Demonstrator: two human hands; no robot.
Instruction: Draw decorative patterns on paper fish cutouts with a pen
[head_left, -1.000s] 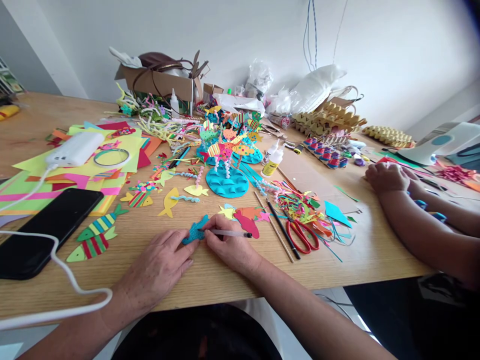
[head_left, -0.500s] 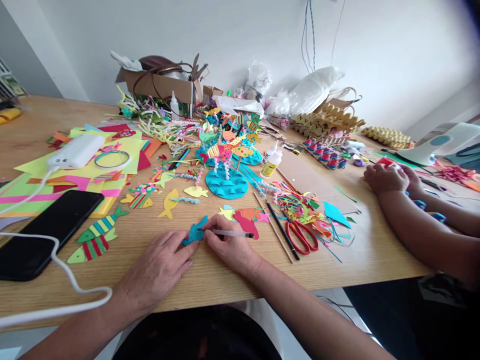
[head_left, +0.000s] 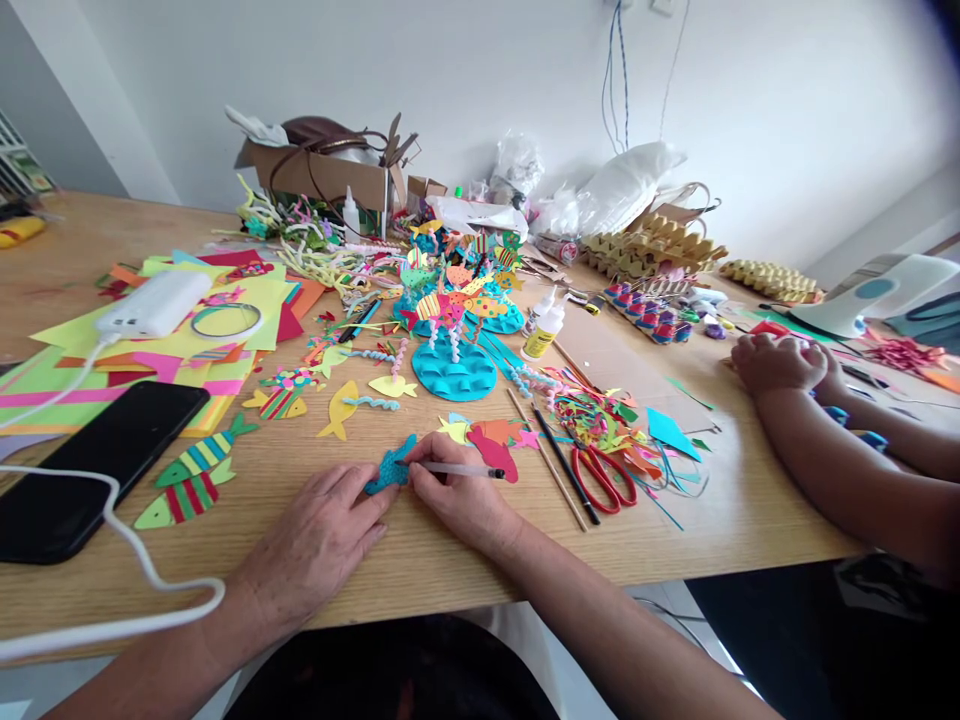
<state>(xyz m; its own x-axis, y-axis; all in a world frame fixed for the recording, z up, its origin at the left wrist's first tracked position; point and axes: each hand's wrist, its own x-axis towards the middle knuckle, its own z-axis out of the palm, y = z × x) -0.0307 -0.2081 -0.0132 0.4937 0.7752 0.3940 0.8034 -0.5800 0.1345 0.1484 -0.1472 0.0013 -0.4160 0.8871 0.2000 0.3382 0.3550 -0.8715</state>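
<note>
Pale walls [head_left: 450, 70] stood behind the wood-grained table [head_left: 427, 575] where you worked. Your left hand [head_left: 319, 535] had its fingers close together, thumb and forefinger pinching the near-left end of a blue fish cutout [head_left: 388, 470] against the tabletop. Your right hand [head_left: 469, 500] pinched a translucent pen [head_left: 465, 469], its tip at the cutout, between your two hands. Beyond your left hand lay a yellow fish cutout [head_left: 343, 410]; to its left was a black smartphone [head_left: 97, 470]. A red paper cutout [head_left: 493, 450] lay just beyond your right hand, with a thin wooden stick [head_left: 551, 465] and red-handled scissors [head_left: 604, 478] to its right. Farther right, well apart, were a co-worker's hands [head_left: 780, 362].
</note>
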